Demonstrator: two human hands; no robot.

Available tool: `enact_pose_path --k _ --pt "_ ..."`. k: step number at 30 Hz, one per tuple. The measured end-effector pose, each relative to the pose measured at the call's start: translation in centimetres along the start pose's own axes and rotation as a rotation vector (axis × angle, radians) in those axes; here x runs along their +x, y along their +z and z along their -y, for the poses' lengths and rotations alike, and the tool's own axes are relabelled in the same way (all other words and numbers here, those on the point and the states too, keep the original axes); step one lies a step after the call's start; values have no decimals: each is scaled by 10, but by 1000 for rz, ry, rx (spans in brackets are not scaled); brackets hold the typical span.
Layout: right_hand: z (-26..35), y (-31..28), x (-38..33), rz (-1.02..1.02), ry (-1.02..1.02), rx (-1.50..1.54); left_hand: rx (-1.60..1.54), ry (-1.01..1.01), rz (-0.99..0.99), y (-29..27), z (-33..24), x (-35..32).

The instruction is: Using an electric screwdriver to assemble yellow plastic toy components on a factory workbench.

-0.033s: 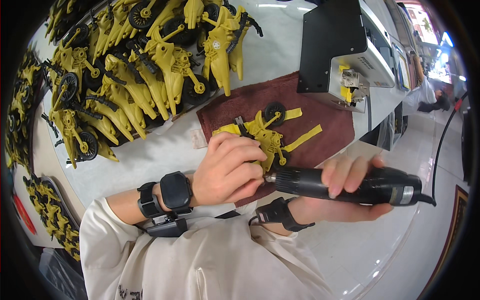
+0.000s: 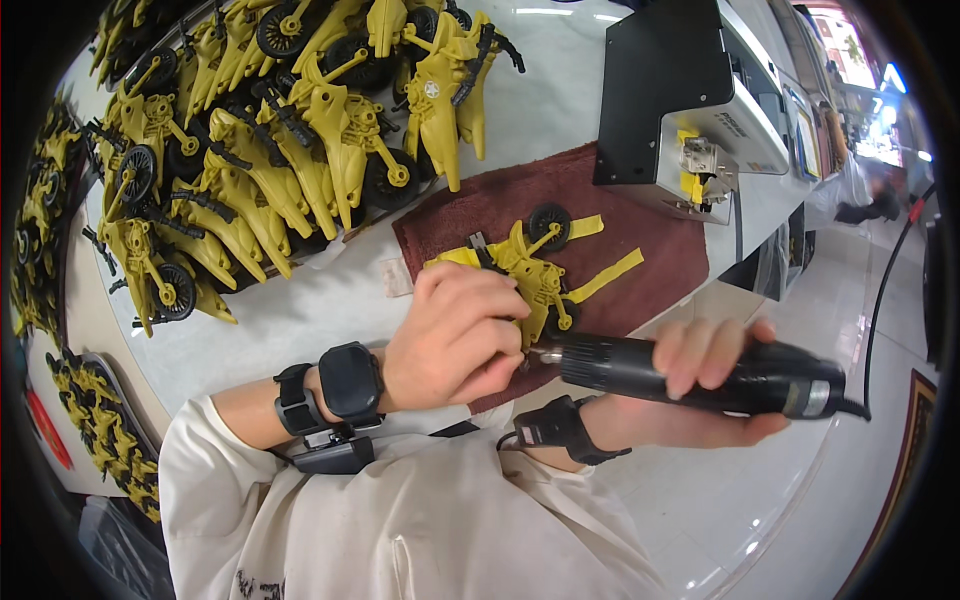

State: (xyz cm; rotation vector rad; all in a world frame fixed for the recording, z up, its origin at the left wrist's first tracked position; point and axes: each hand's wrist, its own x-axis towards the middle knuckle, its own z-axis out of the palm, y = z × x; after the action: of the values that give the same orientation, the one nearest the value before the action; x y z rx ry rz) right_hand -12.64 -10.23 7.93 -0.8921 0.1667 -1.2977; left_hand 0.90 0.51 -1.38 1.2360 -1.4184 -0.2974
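My left hand [image 2: 465,330] is curled round the yellow toy motorcycle [image 2: 543,278]; my right hand [image 2: 702,352] clasps the black power screwdriver [image 2: 612,363]. Probably I'm screw-driving, which next calls for steady bit alignment.

"Where is there any lettering?"

"Dark print runs across the pale front [image 2: 745,135] of the boxy machine [image 2: 655,95], with a small orange mark [image 2: 766,166] near its lower edge."

"And on the black electric screwdriver [image 2: 610,365]?"

"A pale label [image 2: 817,397] sits near its rear end, but the print on it is too blurred and small to make out."

"Any sign on the yellow toy motorcycle [image 2: 437,115] near the upper edge?"

"Yes, a white star [image 2: 432,89] on its body."

"And the cream shirt [image 2: 390,520]?"

"Dark marks [image 2: 258,585] like lettering, low down toward the left, too broken by folds to read."
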Motion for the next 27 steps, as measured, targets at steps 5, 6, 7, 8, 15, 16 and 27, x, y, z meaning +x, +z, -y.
enact_pose_path --k 5,6,7,8,15,16,27 --pt "22 3 -8 30 -125 32 5 -64 17 -3 -1 2" --pt "23 6 -11 48 -140 19 5 -66 22 -1 -1 2" --pt "22 7 -13 46 -146 13 -1 -62 25 0 -1 2" --pt "21 9 -14 48 -161 -28 5 -52 26 1 0 3" --pt "19 11 -16 27 -131 -94 30 -15 42 1 2 2" --pt "19 11 -16 30 -131 -94 30 -14 39 1 2 2" --pt "19 10 -17 1 -164 -21 -6 -19 -9 -1 -2 2"
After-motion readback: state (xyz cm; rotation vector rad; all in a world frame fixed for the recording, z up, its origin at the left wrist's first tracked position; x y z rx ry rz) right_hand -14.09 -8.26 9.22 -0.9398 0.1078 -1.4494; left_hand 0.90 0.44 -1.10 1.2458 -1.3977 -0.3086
